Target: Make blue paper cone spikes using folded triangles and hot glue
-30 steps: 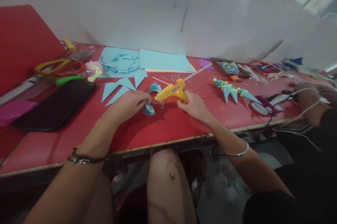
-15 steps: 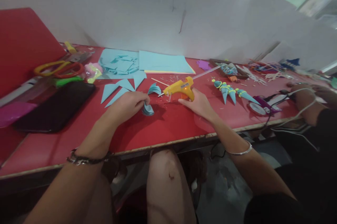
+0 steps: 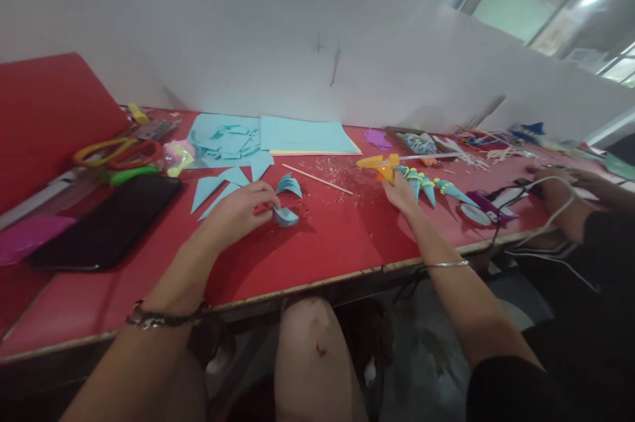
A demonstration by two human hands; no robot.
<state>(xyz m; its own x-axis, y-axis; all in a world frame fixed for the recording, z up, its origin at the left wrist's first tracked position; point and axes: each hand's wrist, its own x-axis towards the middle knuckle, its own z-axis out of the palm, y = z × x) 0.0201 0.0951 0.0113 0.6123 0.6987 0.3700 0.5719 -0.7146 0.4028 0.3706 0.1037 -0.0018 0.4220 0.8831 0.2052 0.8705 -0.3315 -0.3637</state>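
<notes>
My left hand [image 3: 247,210] pinches the edge of a curled light blue paper piece [image 3: 286,217] low over the red table [image 3: 327,243]. Just behind it lies another curved blue paper piece [image 3: 289,186]. Off to the right, my right hand [image 3: 399,190] is closed around the handle of a yellow glue gun [image 3: 380,164], whose nozzle points left. A clear glue stick [image 3: 426,157] juts from the gun's back. Beside that hand are several blue paper cones [image 3: 429,194] trimmed with yellow beads, partly hidden by it. Flat blue paper triangles [image 3: 206,192] lie left of my left hand.
A thin wooden stick [image 3: 317,178] lies mid-table among small scraps. Blue paper sheets [image 3: 307,133] and a pile of cut pieces [image 3: 231,143] sit by the wall. Scissors [image 3: 106,152] and a black phone [image 3: 109,223] are at left. Another person's arm [image 3: 565,204] rests at right near white cables.
My right hand has carried the glue gun rightward, away from the blue paper, beside the cones. My left hand still holds the curled piece, which now shows more open. The view has tilted up slightly.
</notes>
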